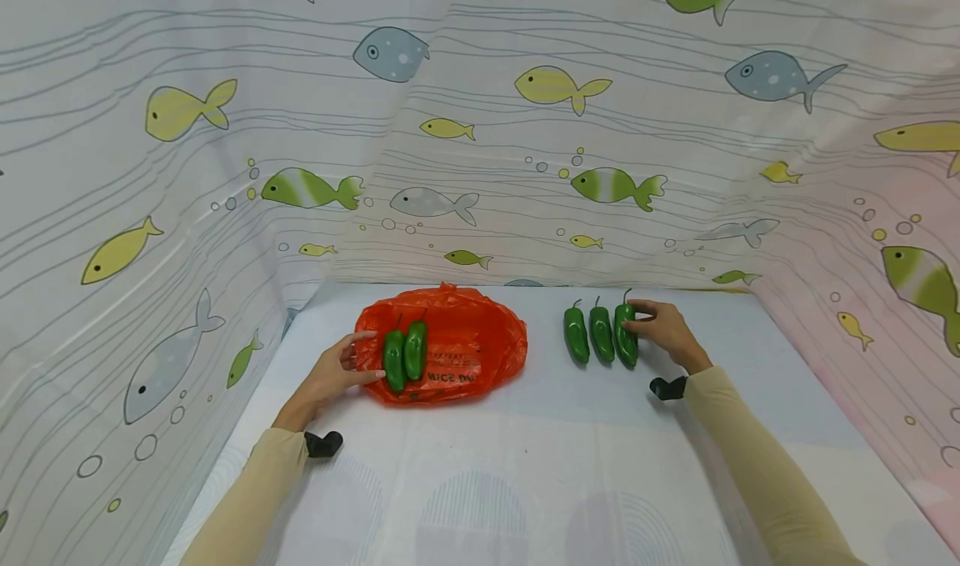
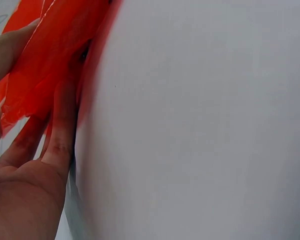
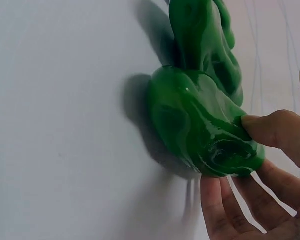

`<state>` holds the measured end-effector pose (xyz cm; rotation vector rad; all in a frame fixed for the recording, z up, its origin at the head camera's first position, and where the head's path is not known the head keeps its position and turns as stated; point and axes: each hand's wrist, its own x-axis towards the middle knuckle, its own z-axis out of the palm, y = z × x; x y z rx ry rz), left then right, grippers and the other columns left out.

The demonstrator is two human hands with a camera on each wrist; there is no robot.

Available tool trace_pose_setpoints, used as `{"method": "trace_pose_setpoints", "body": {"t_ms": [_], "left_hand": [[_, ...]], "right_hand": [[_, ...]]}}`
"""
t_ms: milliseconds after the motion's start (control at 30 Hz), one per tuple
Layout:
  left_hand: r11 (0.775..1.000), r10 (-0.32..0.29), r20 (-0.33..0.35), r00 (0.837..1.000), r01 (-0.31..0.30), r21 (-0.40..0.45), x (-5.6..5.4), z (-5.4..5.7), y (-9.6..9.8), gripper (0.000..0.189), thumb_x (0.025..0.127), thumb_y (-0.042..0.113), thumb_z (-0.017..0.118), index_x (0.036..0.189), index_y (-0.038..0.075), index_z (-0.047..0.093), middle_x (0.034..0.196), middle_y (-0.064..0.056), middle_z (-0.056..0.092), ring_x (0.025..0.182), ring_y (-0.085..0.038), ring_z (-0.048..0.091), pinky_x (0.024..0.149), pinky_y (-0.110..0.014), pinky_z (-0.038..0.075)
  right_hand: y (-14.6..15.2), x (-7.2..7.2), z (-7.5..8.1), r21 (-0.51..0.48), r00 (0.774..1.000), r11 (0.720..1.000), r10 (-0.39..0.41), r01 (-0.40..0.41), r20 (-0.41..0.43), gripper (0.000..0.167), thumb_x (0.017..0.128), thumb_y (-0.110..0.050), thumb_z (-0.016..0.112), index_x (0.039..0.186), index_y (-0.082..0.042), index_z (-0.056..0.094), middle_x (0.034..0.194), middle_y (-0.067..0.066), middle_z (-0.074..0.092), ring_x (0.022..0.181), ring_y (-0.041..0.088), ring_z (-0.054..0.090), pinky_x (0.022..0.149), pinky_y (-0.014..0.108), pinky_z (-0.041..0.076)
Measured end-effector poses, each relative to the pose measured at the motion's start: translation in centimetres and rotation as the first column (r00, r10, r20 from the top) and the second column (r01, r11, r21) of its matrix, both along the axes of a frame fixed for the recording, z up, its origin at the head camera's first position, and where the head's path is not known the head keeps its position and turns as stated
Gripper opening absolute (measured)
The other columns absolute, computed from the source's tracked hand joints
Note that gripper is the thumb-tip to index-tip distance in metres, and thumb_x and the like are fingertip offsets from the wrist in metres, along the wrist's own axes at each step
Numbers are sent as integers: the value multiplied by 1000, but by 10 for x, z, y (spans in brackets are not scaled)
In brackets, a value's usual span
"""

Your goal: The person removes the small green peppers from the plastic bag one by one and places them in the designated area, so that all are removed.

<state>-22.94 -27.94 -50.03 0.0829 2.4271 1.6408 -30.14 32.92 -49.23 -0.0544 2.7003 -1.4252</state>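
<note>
Red bag (image 1: pixel 491 333) half-veiling left grip (image 1: pixel 326 378), its closure unclear, right grip (image 1: pixel 666 328) pinching green pepper (image 1: pixel 626 346)

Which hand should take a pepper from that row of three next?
Right, I think: the right hand pinches the rightmost pepper, while the left hand is over at the red bag.

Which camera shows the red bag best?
The head view: nearly all of the red bag shows, including its printing. The left wrist view catches only part, at the left hand; the right wrist view shows none.
</note>
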Motion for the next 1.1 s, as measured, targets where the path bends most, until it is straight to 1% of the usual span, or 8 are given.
{"method": "trace_pose_setpoints", "body": {"t_ms": [133, 200, 333, 467, 667, 800, 967, 1100], "left_hand": [[1000, -5, 8, 1000, 5, 3, 2, 5, 2, 80, 89, 11, 81, 157, 10, 38, 154, -27, 41, 131, -45, 46, 103, -50, 46], [1000, -6, 5, 1000, 6, 5, 2, 6, 2, 81, 89, 11, 82, 157, 10, 38, 154, -27, 41, 131, -45, 46, 103, -49, 46], [1000, 4, -6, 1000, -4, 2, 1, 0, 0, 82, 88, 16, 84, 157, 15, 39, 154, -24, 42, 131, -42, 47, 103, -48, 46], [1000, 12, -9, 1000, -13, -12, -1, -5, -3, 83, 87, 21, 86, 157, 18, 40, 154, -22, 42, 131, -40, 48, 104, -48, 45], [1000, 9, -11, 1000, -9, -13, -1, -6, -3, 83, 86, 23, 86, 156, 18, 41, 154, -22, 42, 131, -41, 47, 106, -51, 44], [1000, 13, -10, 1000, -13, -17, -1, -6, -2, 83, 86, 23, 86, 155, 18, 41, 155, -22, 42, 133, -41, 47, 107, -52, 43], [1000, 5, -21, 1000, -5, -15, -1, -7, -2, 82, 86, 22, 86, 155, 17, 42, 155, -22, 41, 134, -42, 46, 109, -54, 41], [1000, 5, -22, 1000, -5, -13, -1, -7, -2, 82, 86, 21, 86, 155, 17, 42, 154, -22, 42, 133, -41, 47, 107, -51, 43]], "right_hand": [[-1, -1, -1, 2, 1000, 1000, -10, 10, 9, 64, 97, -21, 73, 152, -2, 47, 149, 24, 51, 130, 43, 53, 106, 57, 43], [-1, -1, -2, 3, 1000, 1000, -14, 14, 13, 64, 97, -21, 72, 152, -2, 46, 150, 24, 50, 131, 44, 52, 107, 58, 42], [-1, -3, -4, -5, 1000, 1000, -20, 20, 16, 65, 98, -22, 72, 153, -2, 45, 153, 24, 46, 135, 45, 48, 110, 58, 39], [-3, -3, -6, 8, 1000, 1000, -27, 27, 13, 65, 98, -23, 72, 153, -1, 44, 154, 25, 45, 137, 45, 46, 110, 57, 40], [-4, -3, -6, 10, 999, 999, -38, 38, -8, 64, 98, -22, 73, 152, 0, 45, 153, 26, 45, 138, 47, 45, 109, 59, 39], [-4, -2, -5, 10, 999, 999, -51, 51, -17, 67, 98, -27, 74, 152, -1, 45, 154, 25, 45, 139, 45, 44, 111, 59, 37], [-5, 1, -2, 9, 995, 997, -74, 75, -63, 68, 97, -35, 73, 152, -3, 47, 154, 23, 46, 138, 44, 46, 109, 60, 38], [-10, 4, 6, -2, 992, 998, -68, 68, -106, 65, 98, -33, 72, 150, -3, 49, 150, 24, 50, 136, 43, 48, 108, 60, 39]]}}
